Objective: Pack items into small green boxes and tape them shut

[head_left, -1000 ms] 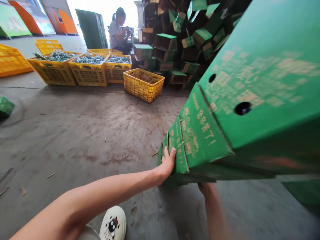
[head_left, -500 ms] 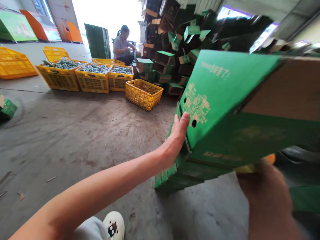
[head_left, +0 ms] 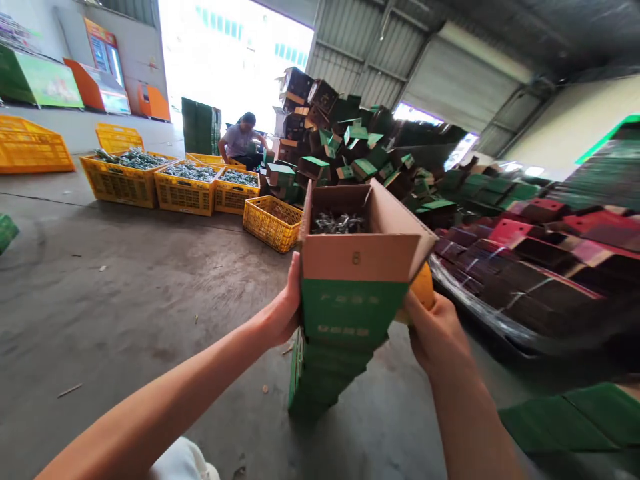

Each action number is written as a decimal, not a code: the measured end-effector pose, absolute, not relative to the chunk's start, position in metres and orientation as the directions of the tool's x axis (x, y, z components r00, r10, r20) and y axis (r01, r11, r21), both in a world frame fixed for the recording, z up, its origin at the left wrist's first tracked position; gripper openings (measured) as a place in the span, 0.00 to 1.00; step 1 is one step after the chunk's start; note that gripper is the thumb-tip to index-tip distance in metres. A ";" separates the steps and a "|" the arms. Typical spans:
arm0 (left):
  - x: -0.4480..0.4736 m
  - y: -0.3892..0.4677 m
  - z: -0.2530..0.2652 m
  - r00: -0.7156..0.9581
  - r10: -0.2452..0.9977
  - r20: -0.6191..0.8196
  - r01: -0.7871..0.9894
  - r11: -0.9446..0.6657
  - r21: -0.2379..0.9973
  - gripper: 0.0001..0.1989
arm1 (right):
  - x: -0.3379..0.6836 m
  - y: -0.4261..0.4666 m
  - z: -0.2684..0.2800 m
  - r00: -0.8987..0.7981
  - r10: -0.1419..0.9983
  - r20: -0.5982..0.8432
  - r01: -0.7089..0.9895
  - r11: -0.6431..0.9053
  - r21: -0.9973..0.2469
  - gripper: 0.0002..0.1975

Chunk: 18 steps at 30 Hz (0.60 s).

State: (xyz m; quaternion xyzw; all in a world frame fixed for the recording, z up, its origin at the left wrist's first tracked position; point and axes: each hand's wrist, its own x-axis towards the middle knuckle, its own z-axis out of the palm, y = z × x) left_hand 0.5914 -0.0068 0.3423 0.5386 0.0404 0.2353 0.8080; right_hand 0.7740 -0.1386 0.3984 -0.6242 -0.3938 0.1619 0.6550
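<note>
A green cardboard box [head_left: 355, 307] stands in front of me with its top open and its brown flap facing me. Inside lie several small silvery packets [head_left: 337, 223]. Below it is a stack of green boxes [head_left: 320, 380]. My left hand [head_left: 285, 307] holds the box by its left side, thumb up along the edge, its other fingers mostly hidden. At the right side, my right hand [head_left: 437, 327] is closed around a yellow-orange tape roll [head_left: 424, 287], close against the box. Whether these fingers also touch the cardboard I cannot tell.
Yellow crates [head_left: 185, 193] filled with packets stand ahead on the left, near a seated person [head_left: 243, 141]. A nearer yellow crate [head_left: 273, 223] holds brownish material. Behind is a heap of boxes [head_left: 350, 147]. Red and dark cartons [head_left: 520, 267] lie at right, green ones [head_left: 575, 417] lower right.
The box has swung round to the left, so its open top and contents now show. My right hand has come up beside it with the tape roll. My view has lifted and turned right.
</note>
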 end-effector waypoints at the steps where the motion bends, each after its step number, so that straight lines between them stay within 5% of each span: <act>1: 0.584 -0.002 0.341 0.875 0.443 0.195 -0.385 0.391 0.836 0.50 | 0.765 -0.132 0.406 0.612 0.719 0.329 0.306 0.169 -0.937 0.30; 8: 0.546 0.026 0.332 0.826 0.485 0.286 -0.539 0.535 0.651 0.48 | 0.722 -0.098 0.420 0.495 0.806 0.325 0.368 0.145 -0.918 0.28; 18: 0.566 0.015 0.321 0.852 0.472 0.229 -0.451 0.436 0.779 0.44 | 0.766 -0.117 0.402 0.589 0.751 0.299 0.453 0.000 -0.892 0.29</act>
